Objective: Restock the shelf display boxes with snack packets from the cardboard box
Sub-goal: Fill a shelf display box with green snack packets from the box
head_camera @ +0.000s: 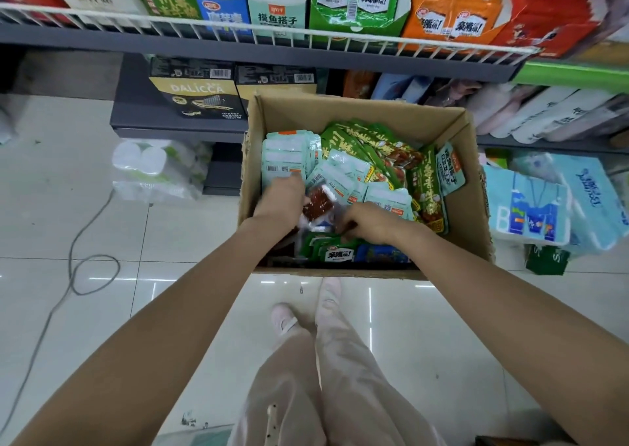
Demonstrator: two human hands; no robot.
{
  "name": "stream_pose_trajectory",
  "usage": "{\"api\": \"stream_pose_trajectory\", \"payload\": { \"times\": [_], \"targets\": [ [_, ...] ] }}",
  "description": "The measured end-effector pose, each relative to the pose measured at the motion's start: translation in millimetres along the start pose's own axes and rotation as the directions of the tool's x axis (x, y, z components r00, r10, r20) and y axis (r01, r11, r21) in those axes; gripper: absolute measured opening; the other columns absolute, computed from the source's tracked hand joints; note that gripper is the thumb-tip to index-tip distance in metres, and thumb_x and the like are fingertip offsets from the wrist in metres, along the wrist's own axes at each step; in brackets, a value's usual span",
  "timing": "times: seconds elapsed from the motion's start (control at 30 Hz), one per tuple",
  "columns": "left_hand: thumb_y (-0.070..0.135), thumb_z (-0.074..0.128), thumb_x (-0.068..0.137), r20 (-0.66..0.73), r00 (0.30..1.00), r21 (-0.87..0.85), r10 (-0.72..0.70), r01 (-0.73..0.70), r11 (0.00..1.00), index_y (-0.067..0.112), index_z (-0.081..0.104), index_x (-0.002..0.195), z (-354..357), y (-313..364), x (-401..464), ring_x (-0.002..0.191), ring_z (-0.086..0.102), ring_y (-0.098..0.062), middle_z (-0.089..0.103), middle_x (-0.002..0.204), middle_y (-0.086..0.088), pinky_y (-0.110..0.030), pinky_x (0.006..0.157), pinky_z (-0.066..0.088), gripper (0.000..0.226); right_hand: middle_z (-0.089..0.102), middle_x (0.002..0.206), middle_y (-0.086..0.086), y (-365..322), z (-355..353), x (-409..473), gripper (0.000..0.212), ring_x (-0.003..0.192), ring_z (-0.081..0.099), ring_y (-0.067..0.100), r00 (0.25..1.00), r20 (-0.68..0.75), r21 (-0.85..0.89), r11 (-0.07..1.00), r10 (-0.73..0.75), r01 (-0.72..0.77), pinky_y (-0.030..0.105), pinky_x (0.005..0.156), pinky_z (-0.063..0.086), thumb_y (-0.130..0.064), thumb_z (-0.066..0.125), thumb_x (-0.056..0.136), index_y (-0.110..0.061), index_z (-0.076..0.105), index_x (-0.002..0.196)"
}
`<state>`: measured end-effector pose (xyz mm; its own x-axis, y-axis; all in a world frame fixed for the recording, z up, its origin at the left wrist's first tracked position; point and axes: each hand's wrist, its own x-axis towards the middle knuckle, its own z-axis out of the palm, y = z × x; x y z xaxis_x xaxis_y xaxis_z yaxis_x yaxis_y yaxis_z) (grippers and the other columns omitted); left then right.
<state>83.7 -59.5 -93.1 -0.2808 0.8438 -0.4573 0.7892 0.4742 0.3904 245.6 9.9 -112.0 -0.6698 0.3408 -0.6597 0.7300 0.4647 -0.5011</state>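
Observation:
An open cardboard box [469, 207] stands on the floor under the shelf, full of mint-green [284, 154] and dark green snack packets [357, 142]. Both my hands reach down into it. My left hand [280, 199] is curled over the mint-green packets near the box's left side; its fingertips are hidden. My right hand [369, 222] pinches a clear packet with red contents [318, 204] lying between the two hands. Above, the shelf display boxes [277, 3] stand behind a white wire rail [238, 30].
Black-and-cream wafer boxes [197, 88] sit on the lower shelf behind the box. Wrapped paper rolls [156, 170] lie on the floor to the left, blue tissue packs [544, 204] to the right. A grey cable [75, 265] loops across the white tiles. My feet stand in front of the box.

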Motion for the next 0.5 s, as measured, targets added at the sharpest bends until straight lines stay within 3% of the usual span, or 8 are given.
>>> {"api": "stream_pose_trajectory", "payload": {
  "times": [0.1,0.23,0.3,0.33,0.4,0.5],
  "targets": [
    [0.018,0.052,0.096,-0.181,0.983,-0.156,0.018,-0.046,0.987,0.004,0.045,0.105,-13.2,2.5,-4.5,0.087,0.06,-0.038,0.061,0.092,-0.019,-0.044,0.072,0.047,0.018,0.062,0.089,0.004,5.1,-8.1,-4.1,0.013,0.087,0.056,0.021,0.991,-0.117,0.192,0.981,0.065,-0.042,0.025,0.069,0.038,-0.015,0.077,0.076,-0.013,0.065,0.078],
    [0.028,0.057,0.093,-0.305,0.948,-0.399,-0.088,-0.043,0.916,0.01,0.056,0.11,-40.0,7.6,-7.0,0.089,0.062,-0.024,0.065,0.094,-0.006,-0.033,0.075,0.048,0.024,0.044,0.068,-0.005,2.7,-33.5,-19.9,0.033,0.066,0.043,0.009,0.947,-0.281,0.459,0.889,0.158,-0.012,0.026,0.065,0.033,-0.024,0.069,0.085,-0.02,0.046,0.063],
    [0.029,0.059,0.092,-0.323,0.938,-0.51,-0.125,-0.061,0.858,0.01,0.06,0.107,-58.1,11.0,-6.1,0.091,0.061,-0.018,0.064,0.098,0.0,-0.028,0.076,0.047,0.024,0.05,0.076,-0.001,-0.3,-50.6,-30.3,0.028,0.073,0.05,0.013,0.903,-0.373,0.552,0.833,0.213,0.032,0.027,0.07,0.04,-0.029,0.064,0.089,-0.014,0.049,0.071],
    [0.029,0.06,0.092,-0.322,0.937,-0.565,-0.133,-0.078,0.822,0.01,0.06,0.105,-68.4,13.2,-4.9,0.093,0.062,-0.019,0.066,0.101,-0.002,-0.028,0.076,0.046,0.023,0.06,0.088,0.004,-5.7,-61.6,-36.0,0.021,0.086,0.059,0.02,0.883,-0.405,0.619,0.782,0.235,0.076,0.034,0.081,0.047,-0.031,0.062,0.09,-0.014,0.056,0.079],
    [0.028,0.06,0.092,-0.316,0.939,-0.668,-0.134,-0.12,0.734,0.011,0.059,0.103,-91.0,20.8,-3.3,0.092,0.064,-0.021,0.068,0.103,-0.007,-0.026,0.073,0.045,0.021,0.062,0.113,0.004,-22.1,-85.0,-49.9,0.009,0.112,0.057,0.027,0.864,-0.434,0.72,0.675,0.257,0.161,0.041,0.101,0.042,-0.029,0.057,0.094,-0.023,0.063,0.096],
    [0.02,0.06,0.092,-0.356,0.932,-0.76,-0.061,-0.251,0.6,0.007,0.059,0.104,-129.5,39.5,-14.5,0.071,0.06,-0.01,0.066,0.093,-0.006,-0.013,0.062,0.044,0.019,0.045,0.135,0.001,-43.2,-118.8,-70.8,0.04,0.131,0.037,0.018,0.849,-0.455,0.777,0.585,0.268,0.233,0.03,0.109,0.023,-0.024,0.052,0.097,-0.008,0.047,0.134]
  ]
}}
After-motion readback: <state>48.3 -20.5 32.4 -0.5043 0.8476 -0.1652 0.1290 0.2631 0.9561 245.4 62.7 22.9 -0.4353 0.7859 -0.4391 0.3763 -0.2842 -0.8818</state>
